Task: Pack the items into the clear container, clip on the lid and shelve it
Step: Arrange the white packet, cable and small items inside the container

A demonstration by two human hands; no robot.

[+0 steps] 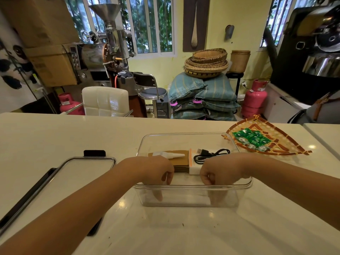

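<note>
1. The clear container sits on the pale, glossy table, right in front of the person, with its top open.
2. Packing looks well advanced: inside lie a stack of brown card sheets, a small white tube with a pointed nozzle on top of them, a white block with an orange stripe beside them, and a coiled black cable over that block.
3. The left hand and right hand both hang over the near rim, fingers curled and reaching down inside the near wall. Each grip is loosely bunched; whether either pinches anything I cannot tell through the plastic.
4. My guess is they are steadying or shifting the container, or settling its contents.
5. Still to do: the lid lies flat on the table to the left, apart from the container, unclipped. Shelving has not begun.
6. Green foil packets rest on a woven, shield-shaped tray to the right; whether they belong in the container is unclear.
7. The container is rigid, see-through plastic with rounded corners; the lid is clear with dark edge clips.
</note>
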